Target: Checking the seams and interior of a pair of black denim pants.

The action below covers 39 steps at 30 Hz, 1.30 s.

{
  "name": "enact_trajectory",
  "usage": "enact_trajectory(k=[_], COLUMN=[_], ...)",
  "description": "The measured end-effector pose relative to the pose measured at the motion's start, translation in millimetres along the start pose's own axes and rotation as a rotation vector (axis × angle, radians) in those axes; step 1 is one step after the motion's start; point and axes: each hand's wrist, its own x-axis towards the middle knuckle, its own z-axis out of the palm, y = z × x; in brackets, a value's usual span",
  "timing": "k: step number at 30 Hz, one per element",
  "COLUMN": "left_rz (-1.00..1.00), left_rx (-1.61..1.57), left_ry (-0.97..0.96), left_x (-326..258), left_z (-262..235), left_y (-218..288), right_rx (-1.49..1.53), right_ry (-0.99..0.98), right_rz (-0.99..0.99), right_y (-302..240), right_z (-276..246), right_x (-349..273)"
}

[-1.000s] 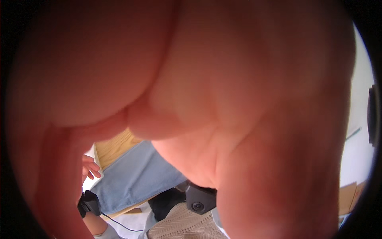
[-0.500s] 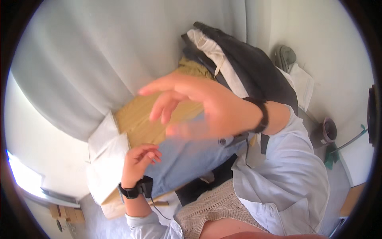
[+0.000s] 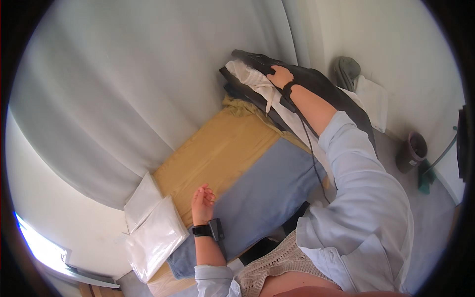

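Both hands are apart: the right hand [image 3: 279, 76] lies flat on a dark garment [image 3: 321, 84] beside white cloth [image 3: 250, 75]; the left hand [image 3: 202, 202], loosely open and empty, rests on the blue-and-mustard table cover [image 3: 257, 193].

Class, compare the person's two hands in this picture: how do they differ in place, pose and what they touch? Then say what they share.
The right hand reaches far out, arm stretched, and rests palm down on the white cloth atop the dark pile. The left hand stays near the body, fingers loosely curled, over the blue cloth beside the yellow cloth; whether it touches is unclear. The right arm's sleeve is pushed back; the left covers more. Both wear a black wristband.
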Motion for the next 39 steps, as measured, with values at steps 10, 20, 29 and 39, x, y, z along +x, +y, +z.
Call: enact_trajectory(k=[10,20,29,39], left_rz=[-0.080,-0.004,0.733,0.355], left_rx=[-0.037,0.093,0.611,0.573], left_ry=[-0.030,-0.071,0.194,0.195], left_x=[5.2,-8.9,-43.9,-117.2], left_z=[-13.7,11.1,18.5,59.4], left_y=[-15.8,-4.0,12.3,37.4], right_rx=[0.342,1.480,1.634,1.264], right_ry=[0.612,0.306,-0.704,-0.699], right_rz=[-0.016,-0.499,-0.269,0.086], right_y=[-21.7,-199.2,-247.2,-173.3], right_z=[-76.4,-205.9,-179.7,-56.7], right_x=[34.1,-64.5,-156.5,-153.2])
